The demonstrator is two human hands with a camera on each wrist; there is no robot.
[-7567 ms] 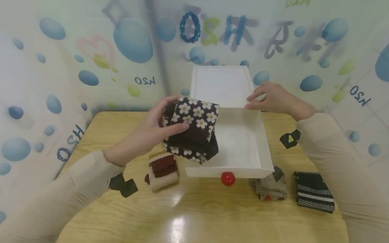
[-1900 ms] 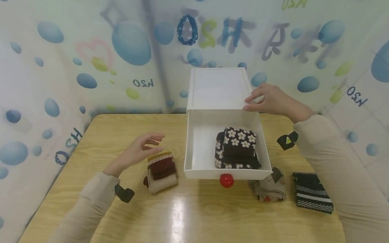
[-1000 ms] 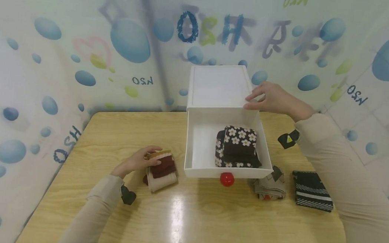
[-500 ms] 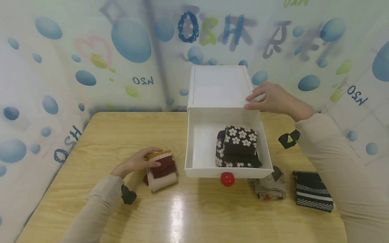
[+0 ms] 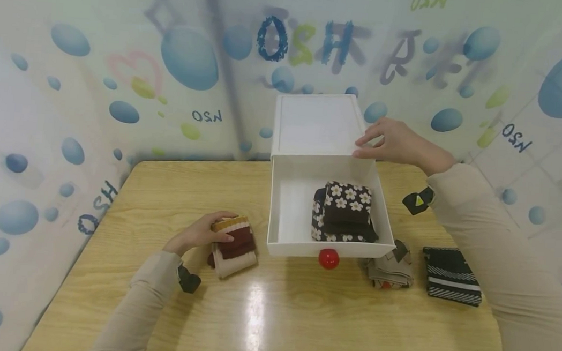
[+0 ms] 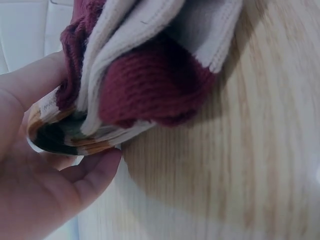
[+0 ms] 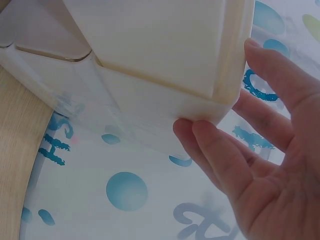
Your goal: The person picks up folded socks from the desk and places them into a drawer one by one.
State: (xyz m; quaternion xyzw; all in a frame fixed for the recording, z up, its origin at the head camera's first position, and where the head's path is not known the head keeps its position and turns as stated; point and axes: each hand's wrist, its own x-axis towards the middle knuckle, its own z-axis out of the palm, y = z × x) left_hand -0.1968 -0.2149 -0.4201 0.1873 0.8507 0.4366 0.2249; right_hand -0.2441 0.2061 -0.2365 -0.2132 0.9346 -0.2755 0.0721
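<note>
My left hand point(image 5: 200, 235) pinches a folded pair of maroon and cream socks point(image 5: 235, 242) at its mustard-edged end. In the left wrist view the thumb lies on one side of the socks point(image 6: 150, 90) and the fingers on the other, with the bundle close to the wooden surface. With its thumb and fingertips, my right hand point(image 5: 399, 142) holds the back right part of a white drawer box point(image 5: 318, 124); the right wrist view shows the fingers around a corner of the box point(image 7: 200, 107). Folded black floral socks point(image 5: 346, 211) lie in the right half of the pulled-out drawer point(image 5: 288, 213).
A red round knob point(image 5: 329, 259) sits on the drawer's front. To the right on the wooden table point(image 5: 301, 321) lie folded grey-beige argyle socks point(image 5: 391, 268), partly behind the drawer corner, and folded black striped socks point(image 5: 451, 276). A patterned curtain point(image 5: 188, 111) hangs behind.
The floral socks have gone from my left hand into the drawer. My left hand has then moved left and taken hold of the maroon and cream socks. My right hand stays on the box.
</note>
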